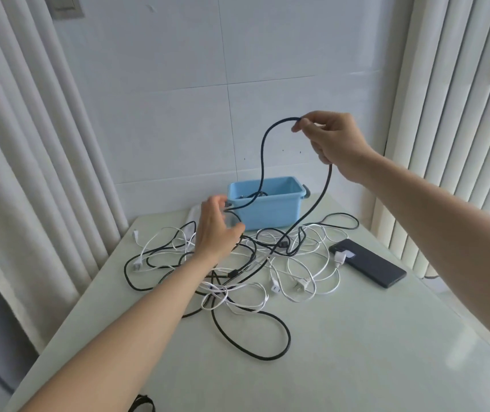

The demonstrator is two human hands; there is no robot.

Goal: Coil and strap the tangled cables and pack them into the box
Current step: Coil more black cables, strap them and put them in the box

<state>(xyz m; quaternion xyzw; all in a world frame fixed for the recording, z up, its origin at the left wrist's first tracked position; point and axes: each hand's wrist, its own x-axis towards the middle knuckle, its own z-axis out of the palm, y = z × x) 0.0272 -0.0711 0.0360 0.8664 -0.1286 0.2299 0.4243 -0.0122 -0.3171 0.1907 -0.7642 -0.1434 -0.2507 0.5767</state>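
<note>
A tangle of black and white cables [267, 263] lies spread over the pale table [342, 337]. My right hand [333, 138] is raised high above the table and pinches a black cable [263, 162], which loops down on both sides. One side runs down to my left hand [215, 227], which holds it just left of the light blue box [267, 209]. The other side drops into the pile. The box stands at the table's far edge with something dark inside.
A dark phone [368, 263] lies on the right of the table with a white plug on its near end. Curtains hang at the left and right. A tiled wall stands behind the box. A dark object [142, 404] shows at the table's near edge.
</note>
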